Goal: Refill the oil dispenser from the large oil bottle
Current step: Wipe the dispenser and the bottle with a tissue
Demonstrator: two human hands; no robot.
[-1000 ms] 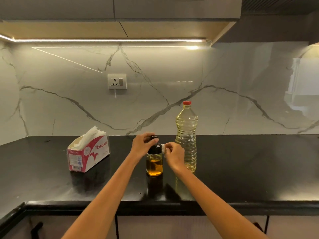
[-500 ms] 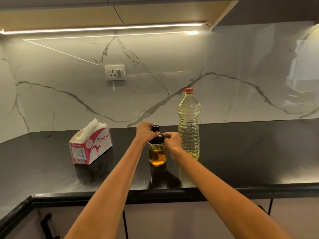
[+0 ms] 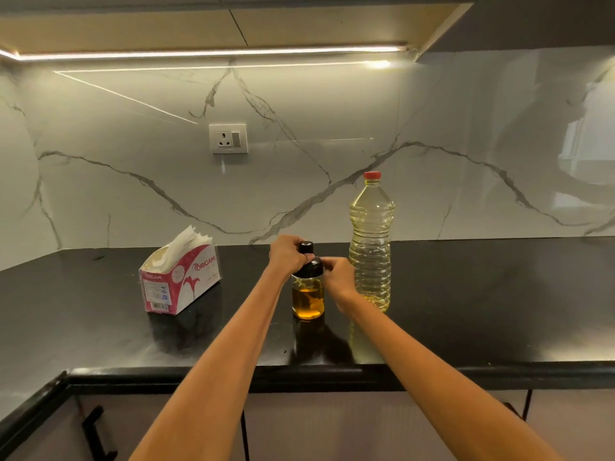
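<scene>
A small glass oil dispenser with a black lid stands on the black counter, holding amber oil in its lower half. My left hand grips the black lid from the left side. My right hand curls round the dispenser's right side, just under the lid. Right behind that hand stands the large clear oil bottle, upright, red cap on, nearly full of pale yellow oil.
A red and white tissue box sits on the counter to the left of the dispenser. A marble wall with a power socket backs the counter. The counter's front edge runs below my forearms.
The camera has shifted, so the scene sits at a slightly different height in view. Both hands stay on the dispenser; the left has settled lower round the lid.
</scene>
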